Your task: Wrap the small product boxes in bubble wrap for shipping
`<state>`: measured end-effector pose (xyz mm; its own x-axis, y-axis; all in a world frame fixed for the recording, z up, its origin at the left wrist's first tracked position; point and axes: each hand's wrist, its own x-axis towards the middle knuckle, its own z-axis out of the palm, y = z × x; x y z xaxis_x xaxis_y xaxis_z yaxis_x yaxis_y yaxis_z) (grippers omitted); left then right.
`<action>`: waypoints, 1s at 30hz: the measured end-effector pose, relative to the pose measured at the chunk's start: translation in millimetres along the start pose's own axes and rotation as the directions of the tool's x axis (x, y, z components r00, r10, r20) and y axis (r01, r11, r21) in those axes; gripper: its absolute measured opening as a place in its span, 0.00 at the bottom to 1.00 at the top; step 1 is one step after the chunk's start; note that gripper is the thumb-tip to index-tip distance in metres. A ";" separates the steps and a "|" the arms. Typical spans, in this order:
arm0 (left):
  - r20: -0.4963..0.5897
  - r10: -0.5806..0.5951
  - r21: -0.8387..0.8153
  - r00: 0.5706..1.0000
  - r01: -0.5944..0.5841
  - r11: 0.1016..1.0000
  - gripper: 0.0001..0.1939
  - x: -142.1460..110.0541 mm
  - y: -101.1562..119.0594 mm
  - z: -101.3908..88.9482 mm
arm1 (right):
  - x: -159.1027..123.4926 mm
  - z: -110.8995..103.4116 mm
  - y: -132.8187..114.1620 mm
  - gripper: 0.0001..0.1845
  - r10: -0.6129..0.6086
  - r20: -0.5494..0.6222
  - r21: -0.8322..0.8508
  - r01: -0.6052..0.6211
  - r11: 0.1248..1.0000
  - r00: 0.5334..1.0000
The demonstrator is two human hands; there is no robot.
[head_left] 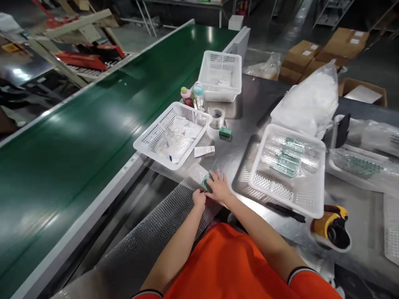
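Observation:
My right hand [220, 187] lies with its fingers stretched and spread over a small green box [205, 182] partly covered in clear bubble wrap [197, 172] at the table's near edge. Close beside it, my left hand [199, 198] is closed, its fingers pinching the edge of a long bubble wrap sheet [162, 216]. That sheet hangs down from the table toward the lower left. Just beyond the hands are a small white printed box [204, 151] and a white basket [146, 143] holding clear bags and papers.
A white basket [319, 178] of bubble-wrapped green boxes stands right, near a yellow-and-black tape dispenser [330, 228]. Farther back are a tape roll [217, 118], a green box [225, 132], two bottles [198, 95] and another basket [220, 93]. A green conveyor [102, 112] runs along the left.

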<state>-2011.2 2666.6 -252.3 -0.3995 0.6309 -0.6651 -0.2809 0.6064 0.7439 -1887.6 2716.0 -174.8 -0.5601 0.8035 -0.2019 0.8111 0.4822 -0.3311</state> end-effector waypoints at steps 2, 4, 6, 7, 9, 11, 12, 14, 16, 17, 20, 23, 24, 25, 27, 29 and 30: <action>0.014 -0.041 -0.132 0.999 0.042 0.990 0.08 -13.7 2.8 -18.4 | -5.6 11.2 -18.3 0.23 -0.041 0.010 0.024 0.040 0.999 0.999; 0.070 -0.063 -0.245 0.996 0.078 0.966 0.12 -27.7 8.5 -33.0 | -9.8 18.8 -29.8 0.16 -0.063 0.004 0.056 0.062 0.996 0.998; 0.139 -0.067 -0.316 0.988 0.108 0.943 0.14 -38.6 15.6 -40.3 | -10.4 21.8 -33.4 0.16 -0.096 0.005 0.116 0.095 0.989 0.995; 0.163 -0.070 -0.337 0.984 0.123 0.933 0.14 -42.0 19.0 -40.8 | -9.3 22.0 -32.3 0.18 -0.088 0.001 0.167 0.086 0.982 0.996; 0.172 -0.084 -0.365 0.982 0.143 0.920 0.16 -44.6 24.7 -36.6 | -4.7 21.1 -25.1 0.28 0.001 -0.016 0.295 0.004 0.955 1.000; 0.151 -0.097 -0.381 0.984 0.149 0.913 0.18 -43.3 28.4 -28.7 | 1.0 19.9 -12.3 0.40 0.117 -0.012 0.404 -0.102 0.909 0.993; 0.140 -0.100 -0.385 0.985 0.147 0.911 0.19 -41.9 29.6 -24.4 | 3.5 19.7 -4.9 0.44 0.152 0.008 0.440 -0.140 0.887 0.988; 0.125 -0.095 -0.383 0.988 0.136 0.914 0.20 -38.6 31.1 -16.0 | 6.7 20.3 9.9 0.46 0.168 0.081 0.509 -0.186 0.840 0.982; 0.127 -0.081 -0.371 0.989 0.123 0.920 0.20 -34.6 32.4 -6.6 | 7.5 20.9 22.9 0.45 0.173 0.159 0.582 -0.234 0.779 0.972; 0.135 -0.074 -0.365 0.988 0.120 0.923 0.20 -32.0 33.1 -0.8 | 7.4 20.5 28.8 0.45 0.187 0.172 0.596 -0.254 0.762 0.967; 0.187 -0.052 -0.350 0.981 0.116 0.930 0.20 -19.9 36.5 22.5 | 8.5 13.4 46.9 0.45 0.273 0.100 0.530 -0.284 0.799 0.957; 0.249 -0.020 -0.325 0.968 0.103 0.940 0.19 -3.0 39.9 49.1 | 14.0 -0.1 66.4 0.45 0.331 0.026 0.442 -0.308 0.842 0.943; 0.266 -0.006 -0.310 0.964 0.092 0.946 0.19 2.5 40.5 56.2 | 16.2 -4.4 71.7 0.45 0.342 0.028 0.431 -0.320 0.844 0.939; 0.282 0.008 -0.290 0.959 0.077 0.954 0.19 7.4 40.5 61.5 | 18.2 -8.0 75.5 0.45 0.351 0.034 0.420 -0.332 0.845 0.936; 0.305 0.041 -0.234 0.952 0.033 0.972 0.18 14.0 38.6 66.2 | 20.9 -12.4 77.9 0.45 0.362 0.050 0.388 -0.352 0.852 0.931; 0.312 0.081 -0.156 0.946 -0.033 0.987 0.17 14.5 33.5 63.1 | 21.4 -13.8 74.6 0.47 0.369 0.060 0.326 -0.368 0.871 0.927; 0.310 0.108 -0.106 0.944 -0.078 0.991 0.17 12.2 29.8 59.3 | 21.0 -14.2 72.0 0.47 0.378 0.063 0.284 -0.380 0.880 0.923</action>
<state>-1972.7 2721.1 -242.1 -0.1368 0.8115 -0.5682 -0.3400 0.5003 0.7963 -1838.6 2772.5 -189.9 -0.2208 0.9025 -0.3697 0.8789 0.0199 -0.4765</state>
